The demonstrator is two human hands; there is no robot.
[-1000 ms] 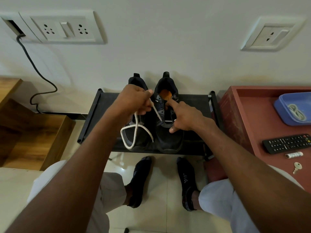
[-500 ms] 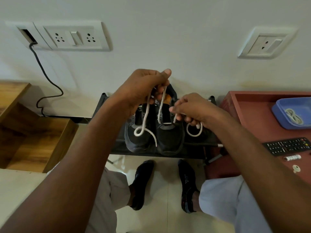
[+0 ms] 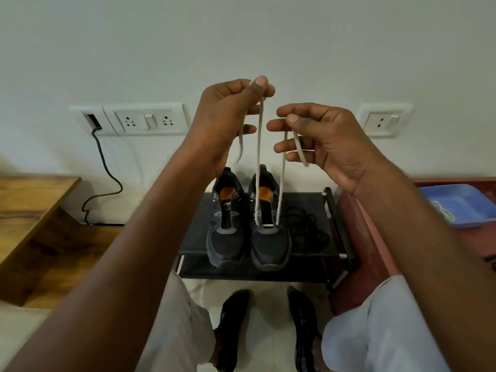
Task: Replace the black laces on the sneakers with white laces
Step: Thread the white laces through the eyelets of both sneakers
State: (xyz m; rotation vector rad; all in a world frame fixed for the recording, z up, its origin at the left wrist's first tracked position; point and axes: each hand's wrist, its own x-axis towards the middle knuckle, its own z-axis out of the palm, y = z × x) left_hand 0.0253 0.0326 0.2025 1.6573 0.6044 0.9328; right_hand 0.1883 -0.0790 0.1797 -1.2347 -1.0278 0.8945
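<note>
Two dark sneakers stand side by side on a black rack [image 3: 308,261]. The left sneaker [image 3: 225,232] has no lace. A white lace [image 3: 258,167] runs through the lowest eyelets of the right sneaker [image 3: 269,237], and both its ends are pulled straight up. My left hand [image 3: 228,116] pinches one end high above the shoes. My right hand [image 3: 322,140] pinches the other end between thumb and fingers, slightly lower. A heap of black laces [image 3: 306,226] lies on the rack to the right of the shoes.
A red table [image 3: 375,253] at the right carries a blue tray [image 3: 461,208] with another white lace [image 3: 442,210]. Wooden steps [image 3: 32,224] stand at the left. A cable [image 3: 104,170] hangs from wall sockets [image 3: 142,120]. My feet in black socks [image 3: 233,326] rest below the rack.
Both hands have risen well above the shoes, drawing the two white lace ends up taut. The view has tilted, so the shoes sit lower in the frame.
</note>
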